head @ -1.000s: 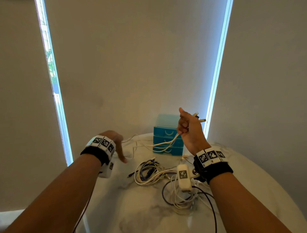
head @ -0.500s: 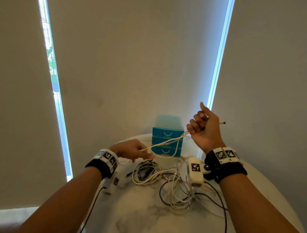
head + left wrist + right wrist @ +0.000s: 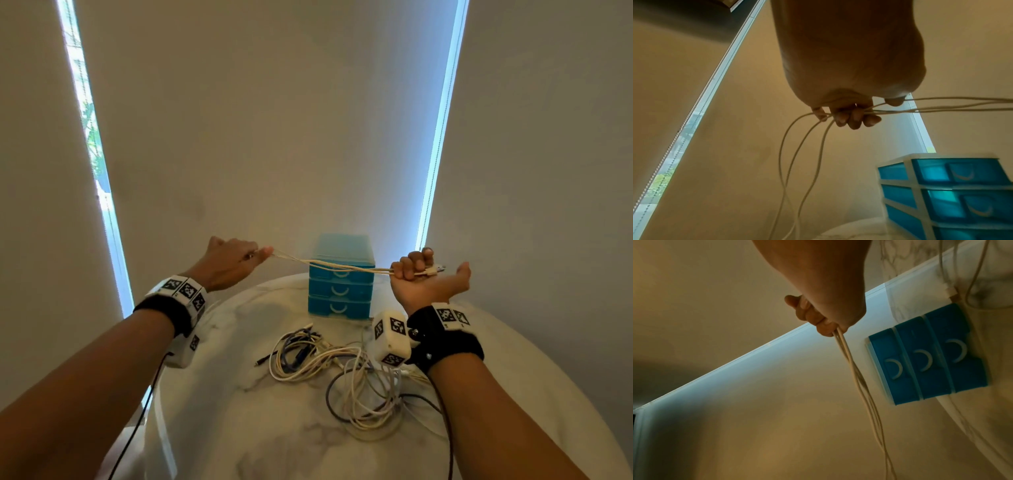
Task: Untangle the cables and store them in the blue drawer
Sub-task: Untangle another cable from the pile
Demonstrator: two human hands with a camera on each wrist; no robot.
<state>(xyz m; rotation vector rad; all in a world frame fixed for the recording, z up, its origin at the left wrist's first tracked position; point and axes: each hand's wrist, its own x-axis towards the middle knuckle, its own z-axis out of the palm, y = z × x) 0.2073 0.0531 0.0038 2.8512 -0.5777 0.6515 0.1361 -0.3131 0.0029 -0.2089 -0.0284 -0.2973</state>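
Note:
A white cable (image 3: 329, 265) is folded into several strands and stretched between both hands, above the table and in front of the blue drawer unit (image 3: 340, 274). My left hand (image 3: 236, 258) grips the strands at the left end (image 3: 849, 113); loops hang down from it. My right hand (image 3: 419, 270) is palm up with fingers curled round the other end (image 3: 838, 335), and the plugs (image 3: 433, 270) stick out past the fingers. The unit's three drawers (image 3: 927, 361) are closed. A tangle of white, grey and dark cables (image 3: 342, 366) lies on the marble table (image 3: 274, 428).
The round table stands close to a wall with blinds; bright window strips (image 3: 438, 137) run down on both sides. Dark wires from my wrist cameras (image 3: 390, 339) hang over the table's near part. The table edge curves away at left and right.
My left hand took hold of the white cable and pulled up and left. My right hand moved right and turned palm up. The cable now runs taut between them.

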